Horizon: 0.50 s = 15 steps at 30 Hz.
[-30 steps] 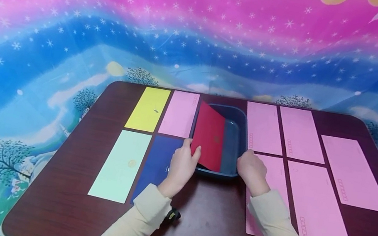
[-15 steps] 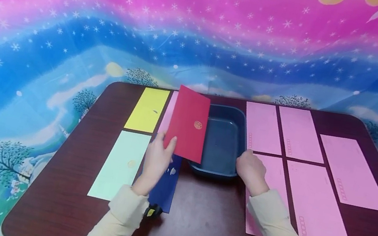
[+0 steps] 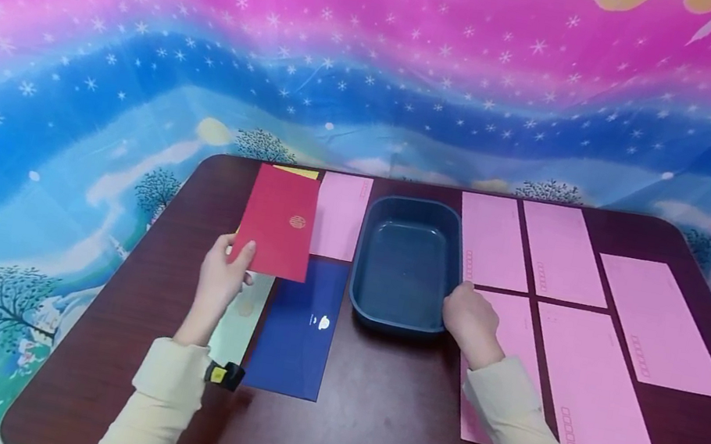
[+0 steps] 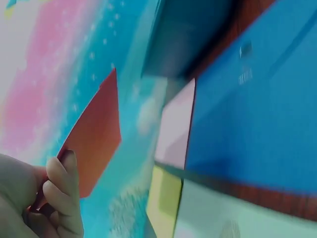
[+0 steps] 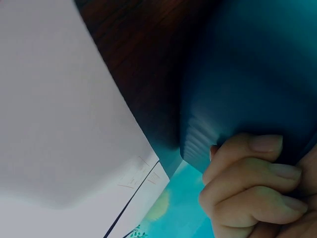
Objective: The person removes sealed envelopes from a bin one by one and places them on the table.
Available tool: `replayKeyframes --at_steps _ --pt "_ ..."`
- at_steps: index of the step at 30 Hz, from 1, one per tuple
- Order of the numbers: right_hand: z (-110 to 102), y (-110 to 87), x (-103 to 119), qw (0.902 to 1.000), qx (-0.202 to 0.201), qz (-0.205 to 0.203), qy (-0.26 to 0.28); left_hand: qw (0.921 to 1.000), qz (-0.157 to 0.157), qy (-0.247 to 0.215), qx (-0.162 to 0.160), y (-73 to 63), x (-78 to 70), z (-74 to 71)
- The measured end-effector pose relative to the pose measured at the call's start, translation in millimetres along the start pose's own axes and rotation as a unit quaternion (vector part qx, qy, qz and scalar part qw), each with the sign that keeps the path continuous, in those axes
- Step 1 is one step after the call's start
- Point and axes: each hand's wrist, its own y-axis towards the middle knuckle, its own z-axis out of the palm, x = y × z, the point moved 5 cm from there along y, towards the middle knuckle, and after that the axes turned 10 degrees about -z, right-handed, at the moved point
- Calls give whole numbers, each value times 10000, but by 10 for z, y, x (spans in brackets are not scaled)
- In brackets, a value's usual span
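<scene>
In the head view, my left hand [image 3: 218, 285] pinches a red envelope [image 3: 277, 220] by its lower left corner, between thumb and fingers. The envelope carries a round gold emblem and is held above the left group, covering most of a yellow envelope [image 3: 300, 172] and the top of a mint-green one [image 3: 238, 332]. The left wrist view shows the red envelope [image 4: 96, 141] tilted, off the table. At the table's middle is a dark blue plastic basin [image 3: 406, 275], nothing inside. My right hand [image 3: 472, 323] grips its right rim, fingers curled beside the outer wall in the right wrist view.
A navy blue envelope [image 3: 294, 346] and a pink envelope [image 3: 340, 215] lie left of the basin. Several more pink envelopes [image 3: 604, 393] lie in rows on the right. A patterned cloth [image 3: 380, 83] hangs behind the dark wooden table [image 3: 375, 432].
My left hand has lifted the red envelope out of the basin and carried it left, over the yellow and mint-green envelopes. My right hand has stayed at the basin's rim.
</scene>
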Motion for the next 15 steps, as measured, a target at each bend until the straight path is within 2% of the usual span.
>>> replayKeyframes --at_steps 7,15 --pt "0 7 -5 10000 -16 28 -2 9987 -337 -150 -350 176 257 -336" --pt "2 13 -7 10000 8 49 -52 9950 -733 46 -673 365 571 -659"
